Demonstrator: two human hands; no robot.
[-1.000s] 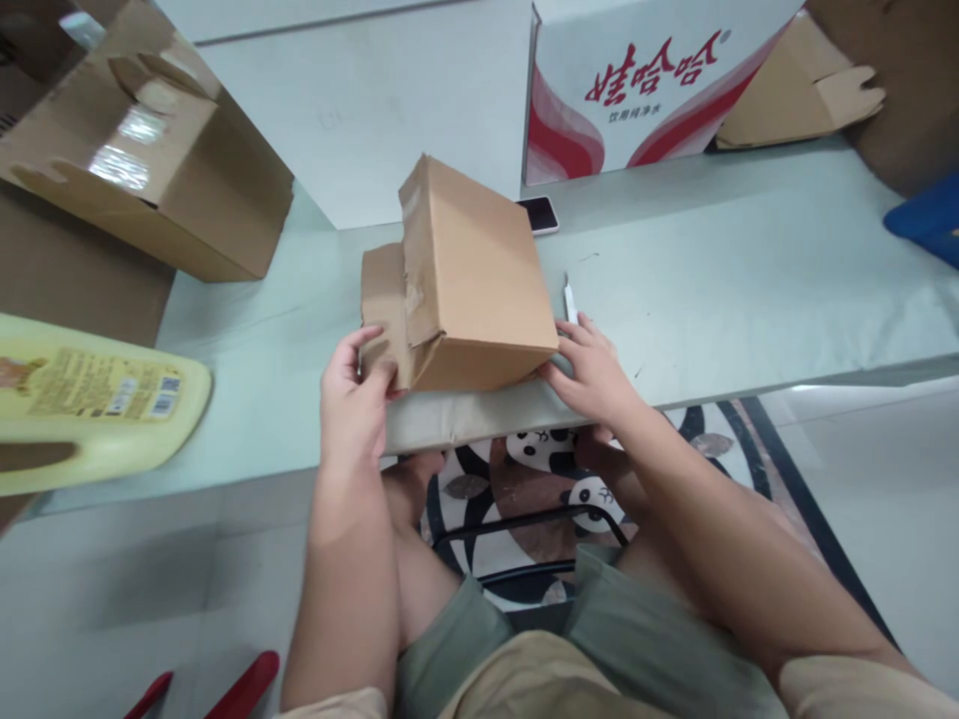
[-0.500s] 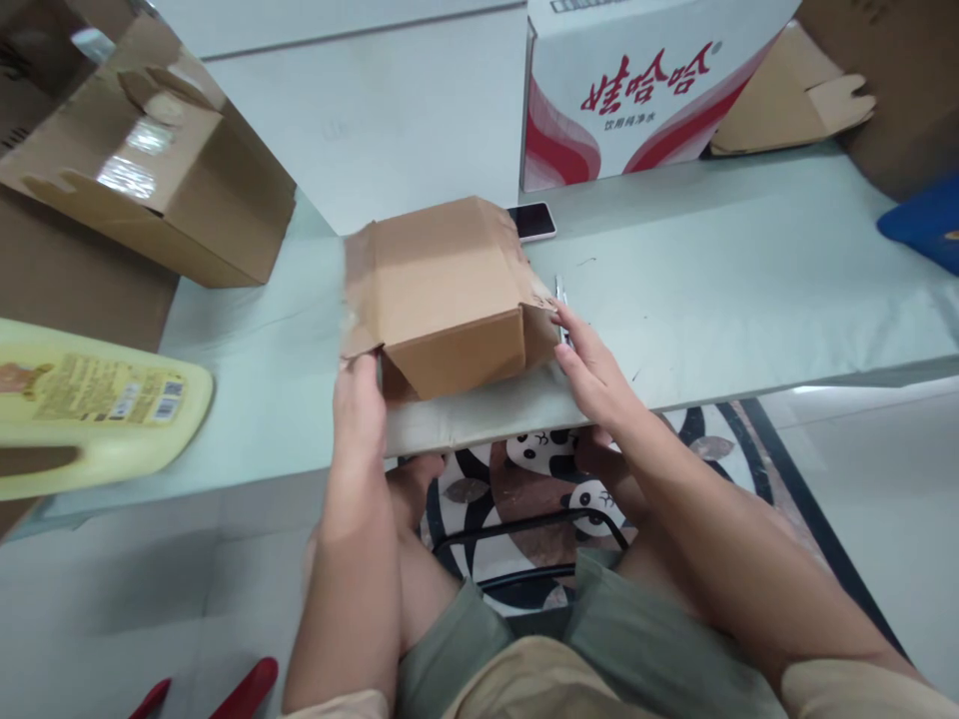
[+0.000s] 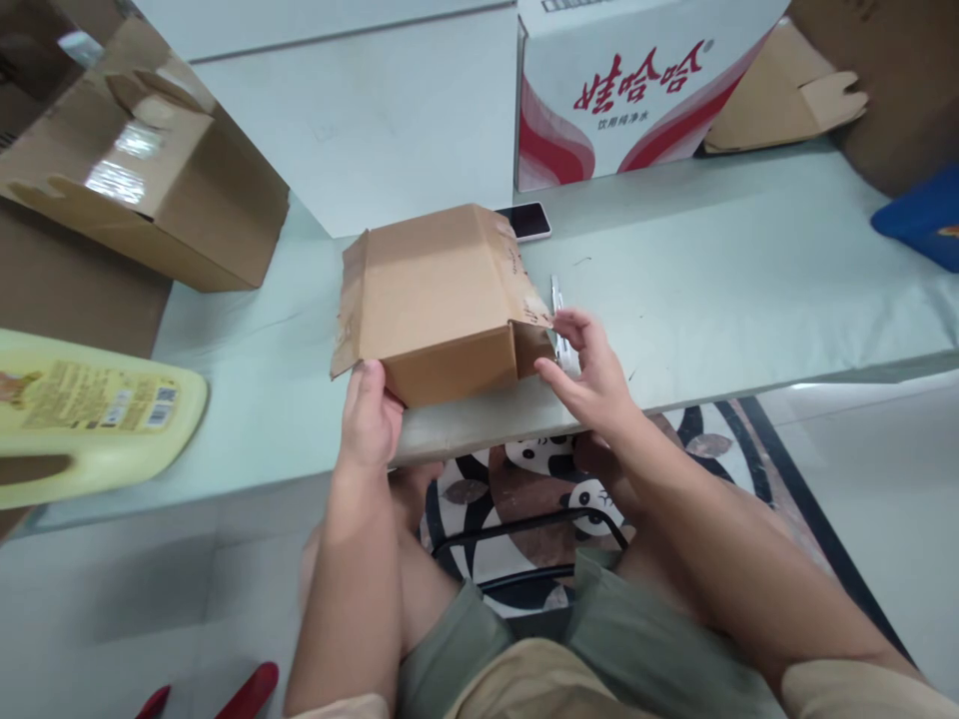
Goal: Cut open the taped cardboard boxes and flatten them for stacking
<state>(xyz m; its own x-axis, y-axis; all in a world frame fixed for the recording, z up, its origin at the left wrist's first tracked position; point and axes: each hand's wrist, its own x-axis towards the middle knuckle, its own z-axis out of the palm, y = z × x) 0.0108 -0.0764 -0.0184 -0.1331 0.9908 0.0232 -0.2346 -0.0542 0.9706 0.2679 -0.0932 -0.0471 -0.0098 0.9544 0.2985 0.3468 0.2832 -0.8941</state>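
Observation:
A brown cardboard box (image 3: 431, 285) lies on the pale green table cover near its front edge, with side flaps slanting out at left and right. My left hand (image 3: 369, 414) holds its front left corner, the thumb against the front and the other fingers partly hidden. At the right flap, my right hand (image 3: 591, 374) is open, thumb and fingers apart, its fingertips close to the flap's edge. I cannot tell whether they touch it. Just behind those fingers lies a slim silver tool (image 3: 556, 292), partly covered by the hand.
Behind the box are a phone (image 3: 534, 221), a large white box (image 3: 405, 120) and a white-and-red carton (image 3: 636, 110). An open cardboard box (image 3: 217, 200) and a yellow jug (image 3: 172, 409) stand at left. Something blue (image 3: 921, 220) sits at far right.
The cardboard box has shifted slightly left and its side flaps sit at a different angle. My right hand has opened and drawn back from the right flap; my left hand stays at the left corner.

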